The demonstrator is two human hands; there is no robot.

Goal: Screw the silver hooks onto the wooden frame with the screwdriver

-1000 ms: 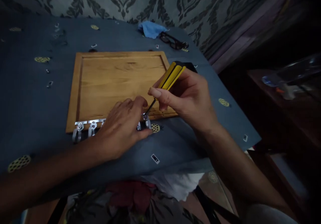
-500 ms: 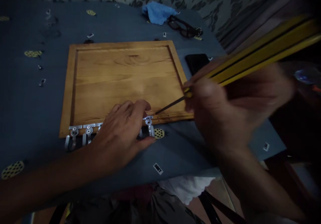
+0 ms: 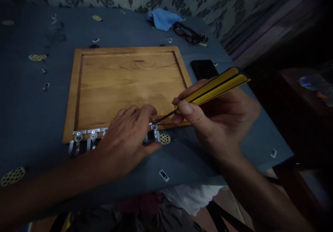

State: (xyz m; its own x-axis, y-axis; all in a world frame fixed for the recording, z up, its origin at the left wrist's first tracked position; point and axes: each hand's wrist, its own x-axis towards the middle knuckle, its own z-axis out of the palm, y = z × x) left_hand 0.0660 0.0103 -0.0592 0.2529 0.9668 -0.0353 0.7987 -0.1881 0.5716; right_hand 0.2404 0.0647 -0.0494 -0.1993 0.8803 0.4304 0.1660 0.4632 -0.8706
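Note:
A framed wooden board [image 3: 127,83] lies on the cloth-covered table, with silver metal hooks [image 3: 93,136] set along its near edge. My left hand [image 3: 125,142] lies over the middle of that row. Its fingers curl on the edge and its thumb is at the rightmost hook [image 3: 155,132], pinching around it; part of the row is hidden beneath. In my right hand [image 3: 223,117] is a yellow and black screwdriver [image 3: 215,88], gripped by the handle and slanted down to the left. Its tip meets the top of the rightmost hook.
A black phone [image 3: 204,69] lies beyond the board's right side. Behind it are dark glasses [image 3: 188,33] and a blue cloth [image 3: 164,18]. Small metal pieces [image 3: 46,86] lie at left on the printed tablecloth [image 3: 182,162]. The table edge runs along the right.
My right hand has moved left and in, bringing the screwdriver tip from the wood beside the hook onto the hook's top. My left hand stays in place.

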